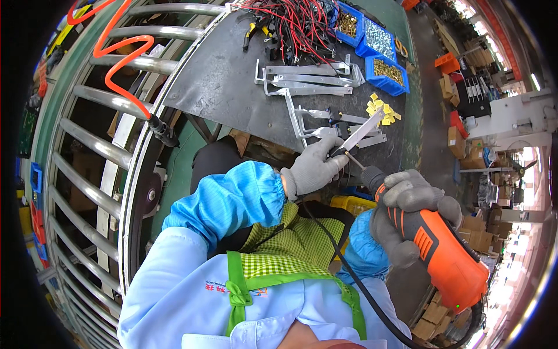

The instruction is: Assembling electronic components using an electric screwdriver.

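My left hand [314,167], in a grey glove, is closed on one end of a flat silver metal bracket [366,129] held over the table's near edge. My right hand [407,200], gloved alike, wraps around an orange and black corded electric screwdriver [450,262]. Its thin bit [356,160] points at the bracket end beside my left fingertips. Whether a screw sits at the tip is too small to tell. Just beyond lie several bent metal brackets [314,91], some with small dark parts on them, and a heap of small yellow pieces [378,107].
Blue bins [388,87] of small metal hardware line the table's far right. Red and black cables [290,29] pile up at the back, beside yellow-black cutters [248,36]. A roller conveyor [93,142] runs along the left, with an orange coiled hose [119,46] over it. The screwdriver's black cord [349,270] crosses my lap.
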Available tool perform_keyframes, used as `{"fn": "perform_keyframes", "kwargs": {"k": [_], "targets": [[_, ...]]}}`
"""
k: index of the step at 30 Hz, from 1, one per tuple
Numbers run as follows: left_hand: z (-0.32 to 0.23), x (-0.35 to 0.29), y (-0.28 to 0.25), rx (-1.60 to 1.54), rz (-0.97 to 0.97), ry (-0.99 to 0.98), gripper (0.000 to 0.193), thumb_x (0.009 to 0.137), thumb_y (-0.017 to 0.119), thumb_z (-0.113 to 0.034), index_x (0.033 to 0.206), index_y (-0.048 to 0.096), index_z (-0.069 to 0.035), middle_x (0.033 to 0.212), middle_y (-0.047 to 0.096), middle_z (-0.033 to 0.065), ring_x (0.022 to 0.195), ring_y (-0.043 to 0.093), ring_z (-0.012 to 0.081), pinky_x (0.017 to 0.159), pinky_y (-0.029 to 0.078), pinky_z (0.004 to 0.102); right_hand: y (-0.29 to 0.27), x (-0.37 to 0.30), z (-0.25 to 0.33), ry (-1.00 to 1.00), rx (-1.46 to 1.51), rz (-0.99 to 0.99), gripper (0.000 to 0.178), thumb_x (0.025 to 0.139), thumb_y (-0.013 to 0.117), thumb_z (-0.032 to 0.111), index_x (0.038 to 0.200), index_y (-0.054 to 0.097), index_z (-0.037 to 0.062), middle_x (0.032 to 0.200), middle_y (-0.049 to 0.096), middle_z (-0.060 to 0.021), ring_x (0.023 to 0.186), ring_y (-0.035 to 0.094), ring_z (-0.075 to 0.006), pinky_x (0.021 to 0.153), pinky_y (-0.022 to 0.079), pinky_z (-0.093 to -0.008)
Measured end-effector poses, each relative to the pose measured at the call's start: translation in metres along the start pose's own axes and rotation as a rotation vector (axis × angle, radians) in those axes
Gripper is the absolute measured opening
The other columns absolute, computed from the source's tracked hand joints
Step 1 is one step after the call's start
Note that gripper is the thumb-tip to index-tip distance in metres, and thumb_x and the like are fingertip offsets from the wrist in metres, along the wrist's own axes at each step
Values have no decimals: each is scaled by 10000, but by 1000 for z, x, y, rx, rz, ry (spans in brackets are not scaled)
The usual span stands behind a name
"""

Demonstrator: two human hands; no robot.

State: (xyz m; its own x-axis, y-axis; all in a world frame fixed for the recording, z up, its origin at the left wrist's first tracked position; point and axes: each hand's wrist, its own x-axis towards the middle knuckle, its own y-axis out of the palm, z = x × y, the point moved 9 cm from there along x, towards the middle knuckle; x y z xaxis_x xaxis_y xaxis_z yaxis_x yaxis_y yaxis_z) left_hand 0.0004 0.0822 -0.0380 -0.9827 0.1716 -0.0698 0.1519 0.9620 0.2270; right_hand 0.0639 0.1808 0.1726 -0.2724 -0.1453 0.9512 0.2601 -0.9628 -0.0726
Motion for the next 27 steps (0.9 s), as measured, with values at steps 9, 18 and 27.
{"fn": "perform_keyframes", "kwargs": {"k": [9,18,27], "targets": [[5,-2,3,54,7,-32,274,944,588,-194,1166,535,-42,777,618,54,623,610,93,522,526,255,-5,-4,-10,132,-9,-5,732,848,620,617,1187,477,-16,825,615,-112,570,607,-204,565,543,-405],[-8,28,22,489,-5,251,309,891,617,-192,1145,558,-26,935,648,208,910,637,377,811,493,427,-29,12,10,267,-230,205,408,835,654,397,970,586,18,789,630,-126,689,626,-283,637,536,-426],[-36,83,-9,1160,139,227,644,773,744,-334,1320,498,-97,1267,534,201,1118,571,387,980,445,481,-82,-54,-53,439,-892,1119,553,637,743,85,1175,635,157,1063,650,-33,1117,556,-254,1069,349,-454]]}}
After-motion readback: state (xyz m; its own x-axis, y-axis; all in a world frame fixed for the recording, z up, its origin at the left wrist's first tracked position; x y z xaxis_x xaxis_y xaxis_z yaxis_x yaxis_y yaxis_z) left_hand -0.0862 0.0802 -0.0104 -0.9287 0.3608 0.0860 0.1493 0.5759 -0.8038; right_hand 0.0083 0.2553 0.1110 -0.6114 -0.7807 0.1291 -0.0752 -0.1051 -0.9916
